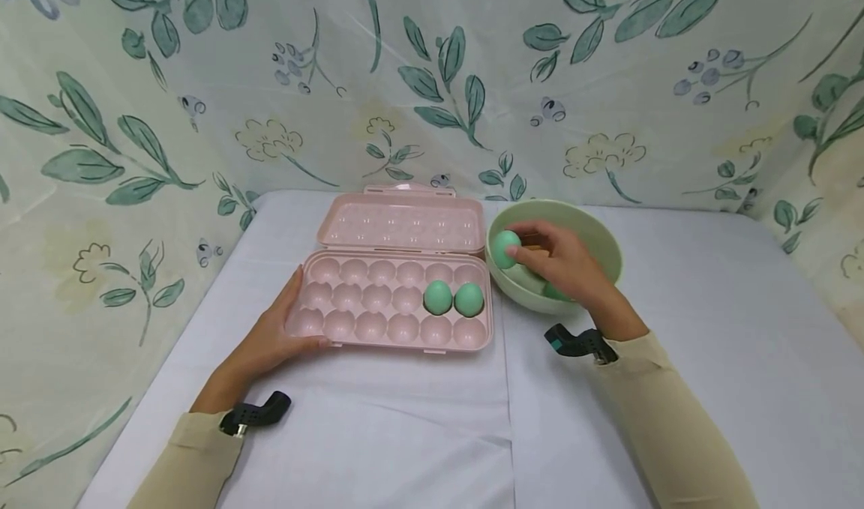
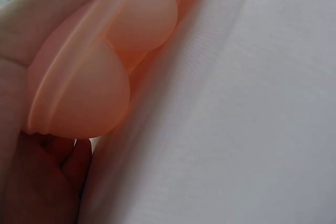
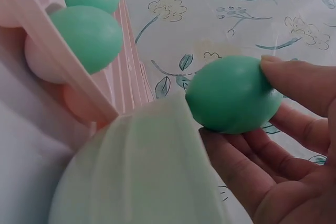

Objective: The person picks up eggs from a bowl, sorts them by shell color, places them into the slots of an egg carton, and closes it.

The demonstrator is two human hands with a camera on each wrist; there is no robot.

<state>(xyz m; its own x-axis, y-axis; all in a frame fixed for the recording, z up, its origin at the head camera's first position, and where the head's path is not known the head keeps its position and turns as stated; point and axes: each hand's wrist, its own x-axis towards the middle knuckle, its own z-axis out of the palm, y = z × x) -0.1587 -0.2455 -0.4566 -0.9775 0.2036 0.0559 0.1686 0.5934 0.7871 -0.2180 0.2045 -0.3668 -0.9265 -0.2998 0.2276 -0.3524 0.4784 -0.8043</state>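
A pink egg carton lies with its lid open at the back; two green eggs stand side by side in the middle row at its right. The left hand grips the carton's left end, thumb on the front edge; in the left wrist view the fingers reach under the carton. Over the left rim of a light green bowl, the right hand pinches a green egg between thumb and fingers. The right wrist view shows this egg beside the bowl.
Another green egg shows inside the bowl, partly hidden by the right hand. The bowl stands against the carton's right side. White cloth covers the table, and a leaf-patterned cloth hangs behind it.
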